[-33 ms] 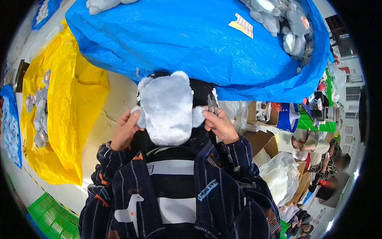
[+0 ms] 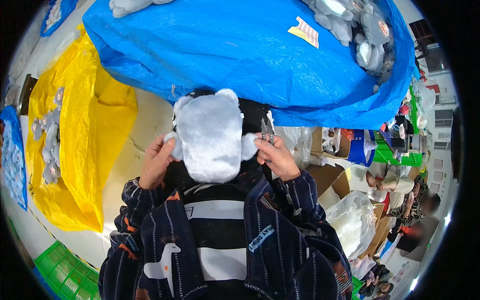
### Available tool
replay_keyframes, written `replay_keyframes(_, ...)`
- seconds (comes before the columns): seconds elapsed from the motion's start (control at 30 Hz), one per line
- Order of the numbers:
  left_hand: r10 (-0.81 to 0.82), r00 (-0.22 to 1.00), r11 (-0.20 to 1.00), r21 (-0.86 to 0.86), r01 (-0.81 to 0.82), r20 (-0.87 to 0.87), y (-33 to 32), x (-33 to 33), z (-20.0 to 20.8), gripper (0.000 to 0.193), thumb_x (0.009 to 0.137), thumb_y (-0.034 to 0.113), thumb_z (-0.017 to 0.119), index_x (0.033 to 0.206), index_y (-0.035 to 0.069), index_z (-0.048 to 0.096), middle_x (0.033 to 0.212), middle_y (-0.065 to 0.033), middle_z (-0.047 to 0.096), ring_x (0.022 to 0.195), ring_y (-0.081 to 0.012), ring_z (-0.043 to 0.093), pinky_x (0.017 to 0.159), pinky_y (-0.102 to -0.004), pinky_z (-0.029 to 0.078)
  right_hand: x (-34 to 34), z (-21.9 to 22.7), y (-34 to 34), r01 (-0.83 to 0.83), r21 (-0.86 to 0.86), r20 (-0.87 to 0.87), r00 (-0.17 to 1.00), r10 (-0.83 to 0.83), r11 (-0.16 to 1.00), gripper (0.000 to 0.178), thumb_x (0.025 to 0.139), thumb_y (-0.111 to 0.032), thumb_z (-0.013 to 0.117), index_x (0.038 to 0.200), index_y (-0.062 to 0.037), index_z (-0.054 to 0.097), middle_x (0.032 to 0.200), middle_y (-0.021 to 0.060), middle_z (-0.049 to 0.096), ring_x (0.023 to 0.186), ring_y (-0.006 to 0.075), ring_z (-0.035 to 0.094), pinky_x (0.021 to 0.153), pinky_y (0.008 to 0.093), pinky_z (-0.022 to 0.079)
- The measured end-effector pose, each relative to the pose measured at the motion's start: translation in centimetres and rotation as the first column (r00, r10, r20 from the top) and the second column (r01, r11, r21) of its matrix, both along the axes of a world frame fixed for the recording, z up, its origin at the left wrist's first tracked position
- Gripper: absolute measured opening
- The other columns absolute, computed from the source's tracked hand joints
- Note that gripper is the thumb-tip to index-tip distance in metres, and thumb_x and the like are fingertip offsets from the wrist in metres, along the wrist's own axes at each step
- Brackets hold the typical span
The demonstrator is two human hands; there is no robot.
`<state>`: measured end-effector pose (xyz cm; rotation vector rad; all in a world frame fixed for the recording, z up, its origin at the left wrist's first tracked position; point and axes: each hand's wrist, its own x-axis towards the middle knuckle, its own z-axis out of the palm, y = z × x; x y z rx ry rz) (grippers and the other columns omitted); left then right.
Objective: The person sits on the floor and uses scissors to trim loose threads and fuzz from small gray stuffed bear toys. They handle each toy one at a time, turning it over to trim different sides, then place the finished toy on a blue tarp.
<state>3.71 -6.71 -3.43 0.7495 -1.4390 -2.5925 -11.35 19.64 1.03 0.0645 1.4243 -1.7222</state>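
Note:
A pale grey plush toy piece [image 2: 210, 137] with two round ears and two short arms lies spread in front of me, over my lap. My left hand [image 2: 159, 159] pinches its left arm between thumb and fingers. Its right arm is pinched by my right hand [image 2: 276, 156]. That same hand also carries a pair of small metal scissors [image 2: 266, 131], blades pointing up and away. The plush looks rather flat, and its underside is hidden.
Ahead stretches a blue plastic sheet [image 2: 215, 55] with grey plush pieces [image 2: 370, 45] heaped at its far right. On the left a yellow sheet [image 2: 82, 150] holds more grey pieces. Cardboard boxes [image 2: 327, 181] and a clear bag of white stuffing [image 2: 350, 225] stand right; people sit beyond.

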Motion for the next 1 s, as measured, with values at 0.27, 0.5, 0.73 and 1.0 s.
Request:
replay_keyframes(0.27, -0.199, 0.963, 0.755, -0.655, 0.033, -0.18, 2.6, 0.1, 8.1, 0.064, 0.074, 0.016, 0.071, 0.129, 0.002, 0.039, 0.125, -0.0107, 0.047, 0.109, -0.02, 0.048, 0.087, -0.03, 0.042, 2.3, 5.5, -3.6, 0.047, -0.187, -0.078, 0.995, -0.063, 0.981, 0.021, 0.087, -0.013, 0.059, 0.103, 0.0, 0.056, 0.064, -0.0047, 0.048, 0.049, 0.0038, 0.042, 0.048, 0.0217, 0.039)
replay_keyframes(0.5, -0.263, 0.922, 0.867, -0.49, 0.095, -0.286, 4.2, -0.8, 6.5, 0.071, 0.078, 0.004, 0.063, 0.139, 0.001, 0.026, 0.125, -0.0096, 0.047, 0.116, -0.0154, 0.045, 0.096, -0.0313, 0.038, 4.0, 8.1, -7.7, -0.337, 0.13, -0.701, 0.634, 0.327, 0.932, 0.021, 0.085, -0.01, 0.061, 0.103, 0.0001, 0.063, 0.089, 0.0116, 0.065, 0.082, 0.0202, 0.062, 0.074, 0.0305, 0.048)
replay_keyframes(0.73, 0.002, 0.986, 0.941, -0.333, -0.058, -0.166, 3.2, -0.8, 1.2, 0.038, 0.087, 0.008, 0.059, 0.123, 0.0, 0.05, 0.102, -0.0032, 0.059, 0.092, -0.0091, 0.054, 0.079, -0.0259, 0.045, 2.9, 2.2, -6.8, -0.068, 0.243, -0.741, 0.631, 0.23, 0.968, 0.021, 0.086, -0.012, 0.061, 0.1, 0.0027, 0.063, 0.096, 0.0128, 0.067, 0.085, 0.0156, 0.063, 0.073, 0.0293, 0.049)
replay_keyframes(1.0, 0.04, 0.999, 0.995, -0.097, -0.038, 0.022, 0.6, -0.8, -1.8, 0.027, 0.092, 0.023, 0.054, 0.112, 0.005, 0.056, 0.09, 0.0003, 0.061, 0.074, -0.0088, 0.056, 0.063, -0.0224, 0.043, 4.3, 0.3, -8.4, -0.305, 0.557, -0.804, 0.036, 0.594, 0.773, 0.037, 0.078, -0.027, 0.067, 0.11, -0.0136, 0.055, 0.087, 0.0075, 0.057, 0.071, 0.031, 0.061, 0.057, 0.0404, 0.049)
